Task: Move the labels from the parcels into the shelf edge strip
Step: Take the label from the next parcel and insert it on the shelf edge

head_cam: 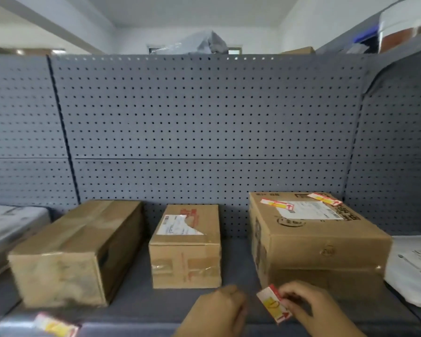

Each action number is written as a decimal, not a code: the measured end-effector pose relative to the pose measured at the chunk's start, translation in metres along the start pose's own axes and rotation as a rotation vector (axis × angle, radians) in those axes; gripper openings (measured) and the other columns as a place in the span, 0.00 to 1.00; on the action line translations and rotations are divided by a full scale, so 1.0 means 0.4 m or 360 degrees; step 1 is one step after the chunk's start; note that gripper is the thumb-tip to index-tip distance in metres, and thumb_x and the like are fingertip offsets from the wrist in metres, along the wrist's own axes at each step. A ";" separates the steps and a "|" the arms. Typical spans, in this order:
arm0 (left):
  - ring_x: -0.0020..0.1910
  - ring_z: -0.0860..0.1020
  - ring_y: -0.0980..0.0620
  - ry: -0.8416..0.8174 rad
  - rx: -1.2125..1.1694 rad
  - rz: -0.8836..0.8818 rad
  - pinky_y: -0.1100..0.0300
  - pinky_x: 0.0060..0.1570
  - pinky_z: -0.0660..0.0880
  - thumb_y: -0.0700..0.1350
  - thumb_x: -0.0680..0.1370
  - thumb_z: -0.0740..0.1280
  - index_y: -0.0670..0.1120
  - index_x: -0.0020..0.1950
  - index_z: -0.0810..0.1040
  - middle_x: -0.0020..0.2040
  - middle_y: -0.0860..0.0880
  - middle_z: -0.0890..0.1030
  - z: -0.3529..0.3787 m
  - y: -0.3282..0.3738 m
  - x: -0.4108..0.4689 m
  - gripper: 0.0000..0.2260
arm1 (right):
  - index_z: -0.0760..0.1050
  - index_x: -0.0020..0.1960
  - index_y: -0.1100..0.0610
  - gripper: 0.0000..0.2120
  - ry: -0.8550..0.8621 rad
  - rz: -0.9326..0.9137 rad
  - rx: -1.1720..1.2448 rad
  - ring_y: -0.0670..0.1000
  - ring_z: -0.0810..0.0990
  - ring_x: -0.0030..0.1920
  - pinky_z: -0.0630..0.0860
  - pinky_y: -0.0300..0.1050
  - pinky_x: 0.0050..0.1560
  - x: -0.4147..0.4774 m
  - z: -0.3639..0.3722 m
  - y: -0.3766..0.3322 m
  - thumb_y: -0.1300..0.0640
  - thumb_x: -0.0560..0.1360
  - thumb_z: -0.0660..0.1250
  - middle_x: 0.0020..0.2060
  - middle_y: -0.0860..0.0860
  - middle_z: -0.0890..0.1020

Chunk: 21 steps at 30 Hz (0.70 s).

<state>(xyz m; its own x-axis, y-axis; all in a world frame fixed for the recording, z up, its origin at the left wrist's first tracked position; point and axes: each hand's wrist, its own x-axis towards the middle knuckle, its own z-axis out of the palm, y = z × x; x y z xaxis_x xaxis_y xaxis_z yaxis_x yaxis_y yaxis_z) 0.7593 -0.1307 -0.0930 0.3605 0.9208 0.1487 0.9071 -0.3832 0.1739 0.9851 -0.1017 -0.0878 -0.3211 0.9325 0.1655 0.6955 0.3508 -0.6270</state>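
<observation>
Right hand pinches a red-and-yellow label at 5 o'clock, just in front of the large parcel. Left hand at 6 o'clock, fingers curled, holding nothing visible. Judgement: level the label's lower edge with the shelf edge strip, steady the strip with the left, slide in flat. Two labels remain on the parcel's top, at 2 o'clock.

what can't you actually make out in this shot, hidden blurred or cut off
- Head view: print on the label in the right hand is too blurred to read.
- Left hand: fingertips curl out of sight; the wrist is cut by the bottom edge.
- Shelf edge strip: mostly cut off at the bottom edge, smeared at left.
- Left box: motion-blurred.
</observation>
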 end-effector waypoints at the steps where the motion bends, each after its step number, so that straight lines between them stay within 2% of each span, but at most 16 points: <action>1: 0.58 0.72 0.47 -0.0025 0.0021 -0.0034 0.55 0.57 0.71 0.51 0.81 0.53 0.47 0.57 0.72 0.60 0.48 0.74 -0.010 -0.028 -0.023 0.13 | 0.77 0.40 0.36 0.14 0.0005 -0.0051 0.0034 0.33 0.77 0.49 0.70 0.26 0.50 0.020 0.039 -0.008 0.57 0.70 0.73 0.43 0.31 0.81; 5: 0.59 0.73 0.46 -0.0074 0.0119 -0.0178 0.53 0.58 0.73 0.51 0.81 0.52 0.48 0.58 0.71 0.61 0.48 0.73 -0.002 -0.217 -0.109 0.13 | 0.76 0.42 0.35 0.15 -0.0071 -0.0151 0.0060 0.32 0.76 0.48 0.70 0.25 0.49 0.082 0.202 -0.126 0.57 0.73 0.70 0.43 0.36 0.81; 7: 0.60 0.74 0.46 -0.0034 0.0111 -0.0168 0.52 0.59 0.73 0.51 0.81 0.54 0.48 0.59 0.72 0.63 0.48 0.73 -0.002 -0.268 -0.133 0.13 | 0.75 0.42 0.36 0.15 -0.0119 -0.0176 0.0089 0.32 0.76 0.49 0.70 0.25 0.48 0.102 0.253 -0.166 0.58 0.73 0.70 0.43 0.36 0.81; 10: 0.67 0.70 0.48 -0.0055 0.0110 -0.0168 0.56 0.64 0.69 0.50 0.81 0.55 0.49 0.66 0.70 0.70 0.48 0.70 0.013 -0.325 -0.160 0.15 | 0.74 0.43 0.36 0.16 -0.0146 -0.0220 0.0107 0.34 0.77 0.49 0.71 0.26 0.47 0.124 0.315 -0.199 0.59 0.73 0.70 0.44 0.37 0.81; 13: 0.67 0.70 0.48 0.0013 0.0111 -0.0189 0.56 0.64 0.69 0.49 0.81 0.56 0.50 0.67 0.69 0.70 0.48 0.70 0.028 -0.347 -0.190 0.16 | 0.74 0.45 0.38 0.15 -0.0151 -0.0259 0.0089 0.36 0.77 0.48 0.72 0.28 0.46 0.134 0.353 -0.215 0.59 0.73 0.70 0.44 0.38 0.81; 14: 0.65 0.73 0.50 0.0081 0.0160 -0.0142 0.57 0.62 0.71 0.49 0.79 0.60 0.51 0.66 0.71 0.68 0.49 0.73 0.032 -0.347 -0.198 0.16 | 0.75 0.46 0.39 0.14 -0.0128 -0.0292 0.0098 0.36 0.77 0.48 0.72 0.29 0.47 0.136 0.360 -0.215 0.59 0.73 0.69 0.44 0.39 0.81; 15: 0.58 0.78 0.53 0.0165 0.0180 -0.0086 0.61 0.57 0.75 0.50 0.75 0.67 0.52 0.63 0.75 0.61 0.50 0.79 0.036 -0.345 -0.205 0.17 | 0.75 0.46 0.40 0.13 -0.0113 -0.0306 0.0100 0.37 0.77 0.48 0.72 0.30 0.47 0.137 0.361 -0.217 0.59 0.73 0.69 0.45 0.39 0.81; 16: 0.48 0.82 0.57 0.0221 0.0144 -0.0072 0.65 0.47 0.78 0.50 0.67 0.75 0.53 0.56 0.80 0.52 0.52 0.84 0.033 -0.337 -0.214 0.19 | 0.76 0.47 0.41 0.12 -0.0107 -0.0319 0.0111 0.37 0.77 0.48 0.73 0.30 0.47 0.140 0.364 -0.214 0.59 0.73 0.70 0.45 0.39 0.81; 17: 0.38 0.83 0.59 0.0251 0.0100 -0.0062 0.68 0.36 0.77 0.50 0.59 0.79 0.53 0.49 0.83 0.42 0.55 0.85 0.031 -0.332 -0.222 0.20 | 0.76 0.48 0.42 0.11 -0.0104 -0.0325 0.0112 0.38 0.77 0.48 0.73 0.30 0.47 0.141 0.367 -0.212 0.58 0.73 0.70 0.45 0.39 0.81; 18: 0.32 0.81 0.59 0.0263 0.0102 -0.0034 0.69 0.30 0.75 0.49 0.53 0.80 0.53 0.44 0.83 0.36 0.56 0.84 0.037 -0.326 -0.227 0.20 | 0.76 0.48 0.42 0.11 -0.0094 -0.0333 0.0123 0.38 0.78 0.48 0.73 0.30 0.47 0.142 0.374 -0.208 0.58 0.73 0.69 0.45 0.39 0.81; 21: 0.30 0.80 0.56 0.0245 0.0175 0.0013 0.67 0.26 0.74 0.46 0.50 0.81 0.51 0.37 0.83 0.33 0.55 0.81 0.063 -0.326 -0.230 0.18 | 0.76 0.48 0.41 0.11 -0.0038 -0.0340 0.0130 0.37 0.77 0.49 0.75 0.31 0.47 0.139 0.387 -0.207 0.58 0.74 0.69 0.45 0.36 0.80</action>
<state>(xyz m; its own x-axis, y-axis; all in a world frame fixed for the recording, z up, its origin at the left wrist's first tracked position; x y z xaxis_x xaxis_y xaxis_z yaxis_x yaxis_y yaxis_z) 0.6131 -0.1636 -0.1539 0.3383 0.8926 0.2981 0.9256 -0.3728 0.0659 0.8102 -0.0922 -0.1444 -0.4713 0.8351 0.2835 0.5560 0.5309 -0.6395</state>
